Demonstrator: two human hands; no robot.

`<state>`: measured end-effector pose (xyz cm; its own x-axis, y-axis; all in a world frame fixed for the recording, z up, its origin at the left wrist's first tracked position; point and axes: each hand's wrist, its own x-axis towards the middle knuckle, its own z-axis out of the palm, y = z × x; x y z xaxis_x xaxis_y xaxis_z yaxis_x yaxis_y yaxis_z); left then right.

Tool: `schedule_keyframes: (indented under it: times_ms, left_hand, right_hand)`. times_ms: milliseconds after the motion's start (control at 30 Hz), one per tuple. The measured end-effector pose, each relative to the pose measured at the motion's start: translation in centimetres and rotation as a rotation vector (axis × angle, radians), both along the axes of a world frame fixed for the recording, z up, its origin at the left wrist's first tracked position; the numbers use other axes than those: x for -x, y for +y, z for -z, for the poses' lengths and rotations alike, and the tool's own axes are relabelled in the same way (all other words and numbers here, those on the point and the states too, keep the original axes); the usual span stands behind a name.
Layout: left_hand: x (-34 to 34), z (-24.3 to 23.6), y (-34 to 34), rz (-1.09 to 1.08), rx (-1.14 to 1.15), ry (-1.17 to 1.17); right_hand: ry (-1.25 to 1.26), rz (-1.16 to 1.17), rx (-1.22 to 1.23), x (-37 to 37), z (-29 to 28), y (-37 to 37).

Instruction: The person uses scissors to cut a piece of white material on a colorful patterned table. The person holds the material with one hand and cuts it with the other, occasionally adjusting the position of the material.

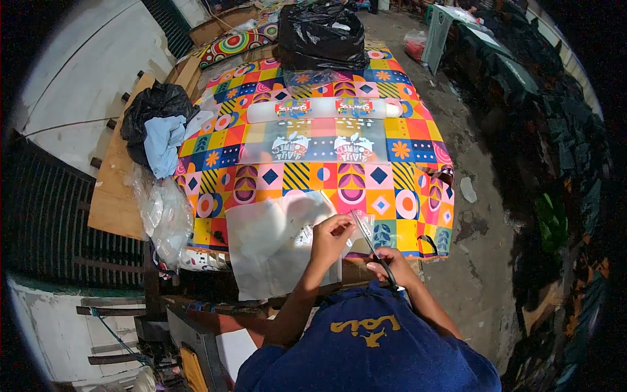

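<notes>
My right hand (394,266) is closed round the black handles of a pair of scissors (370,240), whose silver blades point up and away to the left. My left hand (332,236) pinches a small piece of printed film (368,223) beside the blades; its edges are hard to make out. Under and left of this hand lies a whitish translucent sheet (251,245) with small print, hanging over the table's near edge. Farther off, a roll of translucent film (320,109) with colourful prints lies crosswise, its unrolled part (261,145) flat on the patterned cloth (264,176).
A black plastic bag (320,36) stands at the table's far end. On the left are another black bag (153,108), a light blue cloth (163,140), clear plastic (166,212) and a wooden board (117,186). A grey-green table (444,32) stands at the far right.
</notes>
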<state>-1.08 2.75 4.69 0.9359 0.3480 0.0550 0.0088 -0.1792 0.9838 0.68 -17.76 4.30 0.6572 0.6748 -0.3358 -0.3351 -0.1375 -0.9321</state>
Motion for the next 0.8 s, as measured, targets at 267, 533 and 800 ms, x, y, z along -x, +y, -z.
schedule_keyframes:
  times_ms: [267,533,800]
  left_hand:
    - [-1.1,3.6,-0.8,0.175,-0.701,0.034]
    - [-2.2,10.5,-2.3,0.467,-0.817,0.224]
    - [-2.7,13.7,-2.9,0.454,-0.761,0.116]
  right_hand:
    - [-0.087,-0.018,0.143,0.6,7.0,-1.7]
    - [-0.261,-0.032,0.052,1.5,10.9,-3.2]
    - [-0.248,-0.043,0.110,1.1,11.6,-4.4]
